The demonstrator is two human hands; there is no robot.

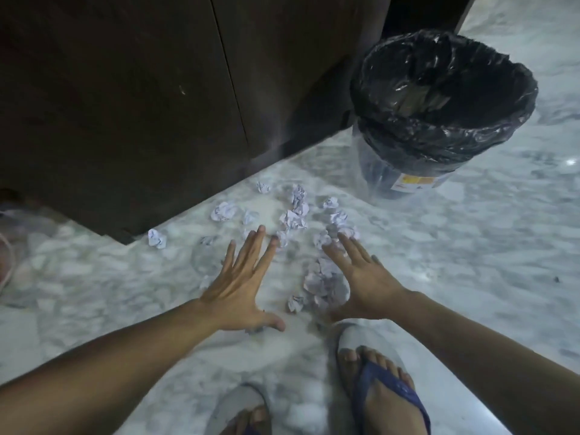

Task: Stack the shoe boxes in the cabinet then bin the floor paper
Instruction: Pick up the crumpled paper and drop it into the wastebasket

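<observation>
Entry: crumpled paper balls (pixel 323 282) lying scattered mid-frame on the marble floor (pixel 470 246), the densest clump sitting between both palms, nearer the right hand (pixel 361 284). Left hand (pixel 241 287) and right hand reaching down, fingers spread straight, gripping nothing. Lined bin (pixel 439 114) standing upper right, beyond the right fingertips. Cabinet doors (pixel 125 105) showing closed, upper left

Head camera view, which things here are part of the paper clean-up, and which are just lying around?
Part of the job:
- crumpled paper balls scattered on the marble floor
- bin with a black liner
- left hand and right hand, both spread open over the paper
- dark cabinet, doors shut

Just lying about:
- flip-flops on the person's feet
</observation>
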